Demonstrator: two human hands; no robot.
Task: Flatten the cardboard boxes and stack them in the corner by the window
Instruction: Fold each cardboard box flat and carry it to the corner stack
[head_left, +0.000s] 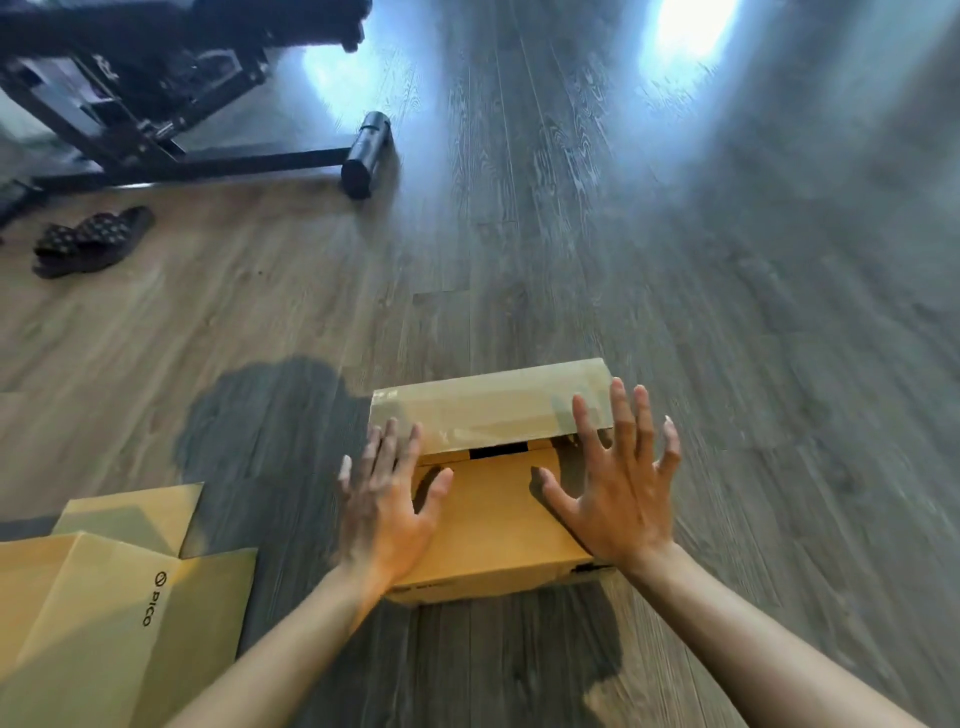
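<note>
A brown cardboard box (493, 525) stands assembled on the wooden floor in front of me, its far top flap (488, 410) taped and partly raised, with a dark gap under it. My left hand (384, 504) is spread over the box's left top edge, fingers straight. My right hand (618, 488) is spread above the box's right side, its fingertips at the flap's right end. Neither hand grips anything. A flattened cardboard box (98, 613) printed "PICO" lies on the floor at lower left.
Black exercise equipment (171, 104) with a padded roller (366, 156) stands at the far left. A pair of dark slippers (88, 241) lies on the floor at the left. Bright light patches fall on the far floor.
</note>
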